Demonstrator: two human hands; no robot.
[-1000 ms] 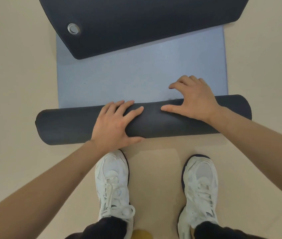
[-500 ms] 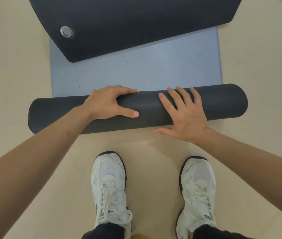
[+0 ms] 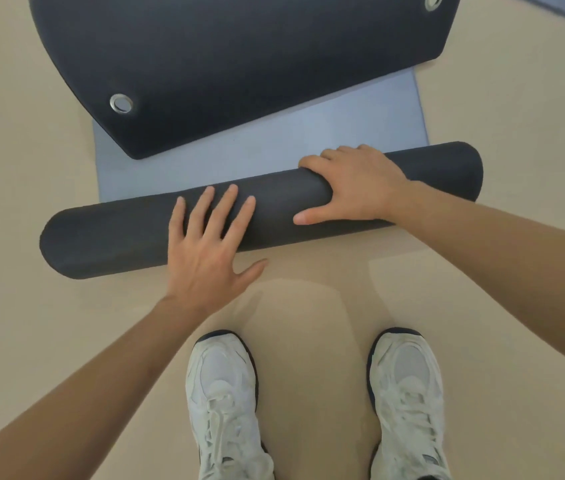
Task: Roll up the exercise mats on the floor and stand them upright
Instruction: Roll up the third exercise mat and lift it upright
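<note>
The dark grey foam roll (image 3: 101,237) lies on the beige floor (image 3: 14,174). Its long axis runs left to right, with the left end nearer the feet and the right end angled away. The left hand (image 3: 205,261) presses on it with flat, spread fingers. The right hand (image 3: 357,185) wraps over its top, thumb on the near side. The blue-grey flat part (image 3: 291,147) stretches away under a black flat mat (image 3: 239,57) with 2 metal eyelets (image 3: 121,103). 2 white trainers (image 3: 222,386) stand nearby.
</note>
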